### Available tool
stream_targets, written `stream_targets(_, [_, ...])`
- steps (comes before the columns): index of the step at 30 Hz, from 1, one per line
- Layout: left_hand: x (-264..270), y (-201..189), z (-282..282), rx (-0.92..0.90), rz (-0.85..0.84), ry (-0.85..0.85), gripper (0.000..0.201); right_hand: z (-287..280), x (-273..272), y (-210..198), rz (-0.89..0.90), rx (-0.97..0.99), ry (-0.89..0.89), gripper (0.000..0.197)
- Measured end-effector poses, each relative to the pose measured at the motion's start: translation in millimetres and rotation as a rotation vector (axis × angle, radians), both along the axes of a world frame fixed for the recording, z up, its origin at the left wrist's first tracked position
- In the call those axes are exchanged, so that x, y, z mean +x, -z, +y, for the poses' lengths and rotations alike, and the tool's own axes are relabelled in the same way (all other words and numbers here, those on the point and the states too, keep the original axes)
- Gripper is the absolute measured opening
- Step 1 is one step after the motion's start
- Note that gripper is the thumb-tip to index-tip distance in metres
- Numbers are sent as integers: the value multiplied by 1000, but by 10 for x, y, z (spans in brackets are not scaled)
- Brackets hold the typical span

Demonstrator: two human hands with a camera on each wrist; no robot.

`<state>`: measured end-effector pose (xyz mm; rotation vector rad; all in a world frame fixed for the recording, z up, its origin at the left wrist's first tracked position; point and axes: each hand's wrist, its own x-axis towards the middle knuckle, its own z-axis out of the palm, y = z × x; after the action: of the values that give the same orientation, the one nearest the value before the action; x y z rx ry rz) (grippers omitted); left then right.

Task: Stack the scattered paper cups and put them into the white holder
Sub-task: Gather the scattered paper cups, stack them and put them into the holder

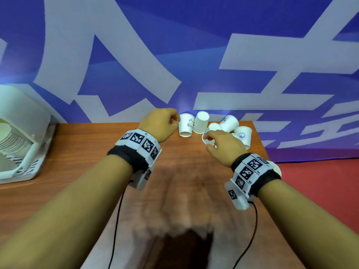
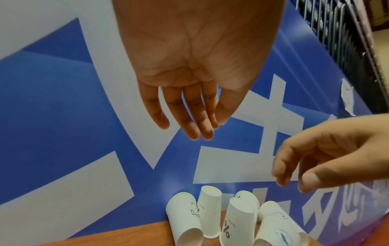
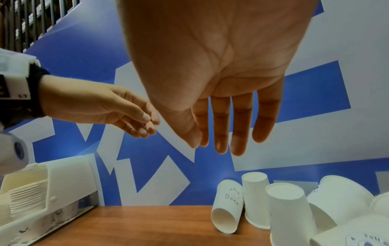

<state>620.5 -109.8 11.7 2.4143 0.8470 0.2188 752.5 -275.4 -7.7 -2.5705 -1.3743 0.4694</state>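
Note:
Several white paper cups [image 1: 229,123] cluster at the table's far edge. One printed cup [image 1: 186,126] [image 2: 185,216] [image 3: 227,208] lies on its side; beside it a cup [image 1: 202,122] [image 3: 255,199] stands upside down. My left hand [image 1: 165,123] [image 2: 189,123] hovers over the lying cup with straight fingers, holding nothing. Just right of it, my right hand [image 1: 219,142] [image 3: 221,133] hangs over the cluster, fingers extended and empty. The white holder [image 1: 25,121] [image 3: 69,179] sits at the far left, with a nested stack of cups [image 1: 9,140] inside.
The wooden table [image 1: 184,171] ends at the right, beyond it red floor [image 1: 320,191]. A blue and white banner [image 1: 174,55] rises right behind the cups. A white rim [image 1: 276,168] peeks from behind my right wristband. Bare wood lies between holder and cups.

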Motion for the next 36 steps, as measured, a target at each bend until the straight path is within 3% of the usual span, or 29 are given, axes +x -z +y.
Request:
stream_targets(7, [571,281,109,0,79,-45,24,219,661,201,-29,6,4,36])
stream_targets(13, [928,705,328,-47,207,-22,43,429,994,483,-10,-36,4,45])
stream_targets(20, [1329,1036,539,-18,322,43,56,579,1189,887,-70,-27,92,48])
stream_targets(27, [1431,1340,585,-80,331,85,68,565,1323,1101,18,-70,128,60])
stream_targets(33, [1448,1394,613,-49,363,34,66,608,1319,1142,54,-97,114,57])
stream_targets(36, [1414,1394,599,-53,410,23,55,621,1294,1140,67,-127,99,54])
